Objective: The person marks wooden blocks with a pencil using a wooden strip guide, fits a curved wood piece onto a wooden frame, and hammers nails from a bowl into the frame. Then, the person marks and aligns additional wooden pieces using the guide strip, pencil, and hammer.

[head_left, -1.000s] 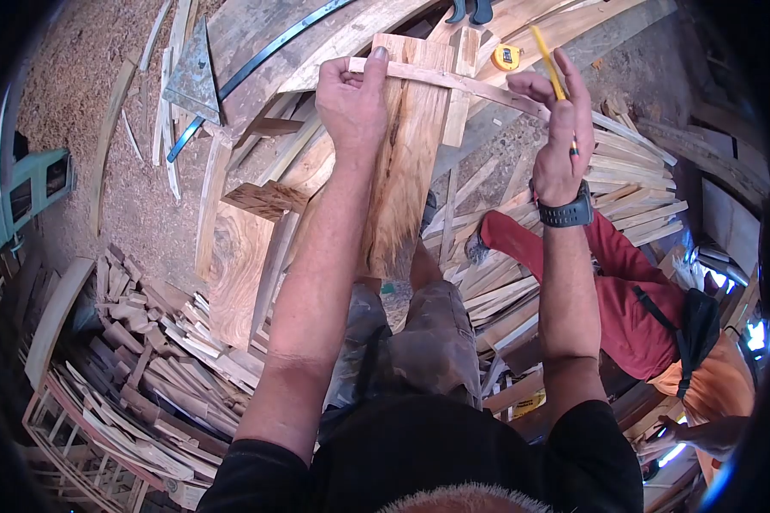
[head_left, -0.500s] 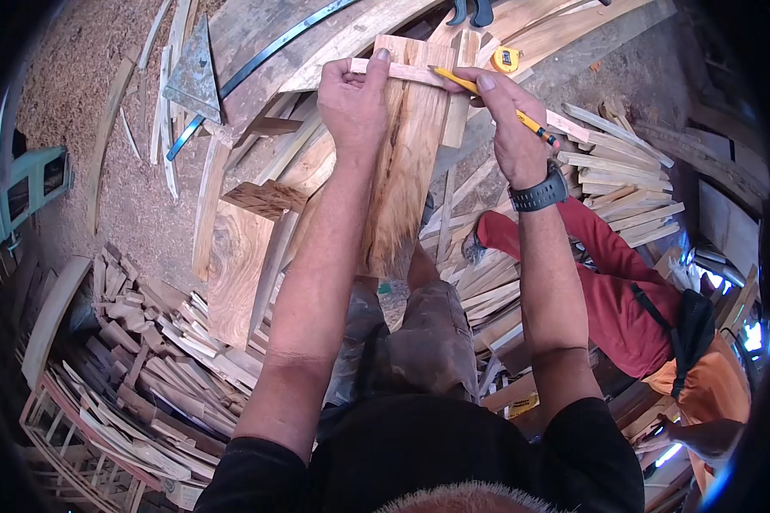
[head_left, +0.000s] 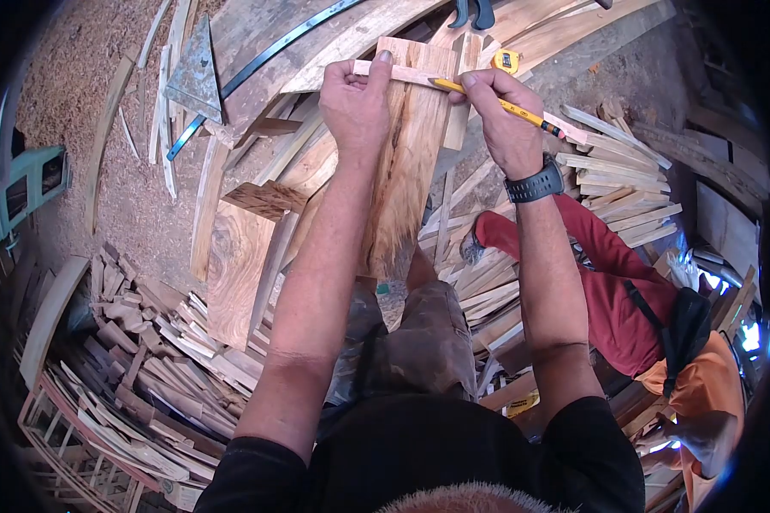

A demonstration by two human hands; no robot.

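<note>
A thin, pale wooden strip (head_left: 411, 74) lies across the upper end of a wide plank (head_left: 409, 154) with a dark streak in its grain. My left hand (head_left: 355, 107) is closed on the strip's left end, the thumb pressing on top. In my right hand (head_left: 512, 124) is a yellow pencil (head_left: 522, 112), pinched between thumb and fingers. Its tip points left, at the lower edge of the strip near the plank's right side; whether it touches is too small to tell. The strip passes under my right hand and shows again beyond it.
A yellow tape measure (head_left: 506, 61) sits just beyond my right hand. Left of the plank are a metal triangle (head_left: 195, 77) and a long metal ruler (head_left: 274, 53). Wood offcuts (head_left: 158, 342) pile up at lower left. At right, a person in red clothing (head_left: 616, 308) is close by.
The pencil tip has moved slightly down to the strip's lower edge, and the pencil lies flatter. My right hand has turned a little; my left hand stays nearly in place.
</note>
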